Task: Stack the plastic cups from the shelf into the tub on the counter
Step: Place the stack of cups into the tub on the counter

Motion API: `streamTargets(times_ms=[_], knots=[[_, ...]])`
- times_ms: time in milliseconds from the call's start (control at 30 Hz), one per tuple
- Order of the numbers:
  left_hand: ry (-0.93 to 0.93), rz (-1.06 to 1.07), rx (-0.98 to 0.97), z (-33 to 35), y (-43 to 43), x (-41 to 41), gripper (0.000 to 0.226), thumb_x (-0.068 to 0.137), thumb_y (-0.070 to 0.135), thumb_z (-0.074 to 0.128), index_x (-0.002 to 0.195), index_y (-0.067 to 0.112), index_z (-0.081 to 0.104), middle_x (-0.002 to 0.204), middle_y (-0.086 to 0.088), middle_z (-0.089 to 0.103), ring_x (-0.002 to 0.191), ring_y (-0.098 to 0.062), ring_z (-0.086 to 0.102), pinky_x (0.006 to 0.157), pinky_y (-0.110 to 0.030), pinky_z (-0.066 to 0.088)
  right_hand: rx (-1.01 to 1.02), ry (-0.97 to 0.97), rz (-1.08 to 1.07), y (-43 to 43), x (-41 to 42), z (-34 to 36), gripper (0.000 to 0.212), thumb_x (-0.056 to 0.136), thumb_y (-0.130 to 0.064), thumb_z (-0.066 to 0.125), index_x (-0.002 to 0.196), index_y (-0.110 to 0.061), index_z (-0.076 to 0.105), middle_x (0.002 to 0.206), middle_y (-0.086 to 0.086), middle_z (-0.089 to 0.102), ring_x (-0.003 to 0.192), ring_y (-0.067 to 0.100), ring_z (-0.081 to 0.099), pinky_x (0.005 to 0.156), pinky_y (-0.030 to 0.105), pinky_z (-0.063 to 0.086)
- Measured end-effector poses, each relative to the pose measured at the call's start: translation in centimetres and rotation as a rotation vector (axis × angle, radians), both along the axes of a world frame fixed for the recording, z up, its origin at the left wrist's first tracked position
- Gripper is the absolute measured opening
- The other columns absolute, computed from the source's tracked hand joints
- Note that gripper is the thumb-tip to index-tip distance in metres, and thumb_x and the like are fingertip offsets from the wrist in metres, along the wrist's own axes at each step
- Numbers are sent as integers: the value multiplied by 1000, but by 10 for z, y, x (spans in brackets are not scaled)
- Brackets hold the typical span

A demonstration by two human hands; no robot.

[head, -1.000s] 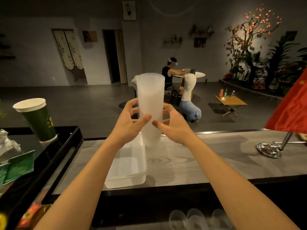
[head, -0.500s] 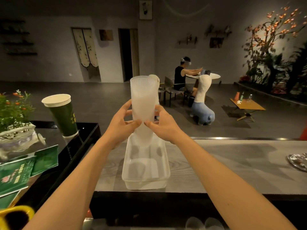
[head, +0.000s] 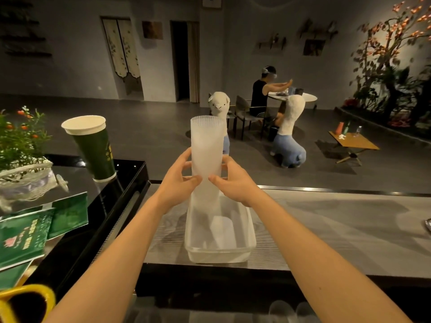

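Observation:
A tall stack of translucent plastic cups (head: 206, 145) stands upright, its lower end down inside the clear plastic tub (head: 220, 251) on the grey counter (head: 338, 229). My left hand (head: 178, 180) grips the stack's left side and my right hand (head: 229, 181) grips its right side, thumbs toward me at mid height. More clear cups (head: 291, 310) show dimly on the shelf below the counter edge.
A green paper cup (head: 93, 148) stands on a black tray (head: 130, 180) to the left, beside a potted plant (head: 22, 155) and green leaflets (head: 30, 231). A yellow mug (head: 25, 304) sits at bottom left. Beyond the counter a person sits at a table.
The cup stack has moved left over the tub and come down into it, both hands still holding it. My view has swung to the left.

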State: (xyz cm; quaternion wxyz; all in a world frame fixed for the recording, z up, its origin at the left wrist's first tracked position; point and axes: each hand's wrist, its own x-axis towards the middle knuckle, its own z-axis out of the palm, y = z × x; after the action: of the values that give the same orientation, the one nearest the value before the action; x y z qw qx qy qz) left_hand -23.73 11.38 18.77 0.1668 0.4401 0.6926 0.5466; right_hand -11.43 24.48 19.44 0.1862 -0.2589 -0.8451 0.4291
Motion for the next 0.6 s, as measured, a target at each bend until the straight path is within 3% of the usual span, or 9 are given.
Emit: streamTargets(times_ms=[133,233,367,467,533,600], knots=[[-58,33,-36,-6,-2,-3,62,97,9,67,144,43,44,129,15,62,112,-8,66,70,-14,56,0,-28,-11,-3,0,0,64,98,-32,67,154,-24,37,145,-5,55,122,18,59,101,38,53],[-71,55,-102,-8,-6,-3,58,99,16,67,150,31,43,127,16,62,111,-4,65,70,-13,55,-4,-104,-24,-5,3,2,60,96,-37,69,148,-22,43,144,-2,57,125,19,59,102,40,54],[-119,100,-206,-6,-15,2,83,99,28,69,164,17,19,161,-1,40,145,-26,44,105,-40,49,64,-157,-102,-12,14,4,69,92,-51,70,145,-13,46,138,2,58,127,24,57,97,36,51],[-104,145,-248,-3,-26,11,86,98,31,70,164,16,17,167,-6,31,148,-28,39,115,-46,42,95,-125,-194,-24,25,7,72,93,-49,68,148,-10,43,128,5,64,120,25,59,94,37,49],[-84,176,-259,-3,-38,20,84,97,32,70,164,19,21,166,-5,32,146,-26,42,116,-49,41,129,-83,-232,-36,34,6,57,93,-46,67,138,-14,52,111,1,68,108,22,62,92,40,52],[-51,199,-275,-4,-51,32,82,96,35,71,162,21,25,165,-2,34,146,-25,42,117,-49,40,186,-7,-260,-51,42,2,29,93,-36,67,116,-19,62,95,-4,68,94,17,65,83,37,55]])
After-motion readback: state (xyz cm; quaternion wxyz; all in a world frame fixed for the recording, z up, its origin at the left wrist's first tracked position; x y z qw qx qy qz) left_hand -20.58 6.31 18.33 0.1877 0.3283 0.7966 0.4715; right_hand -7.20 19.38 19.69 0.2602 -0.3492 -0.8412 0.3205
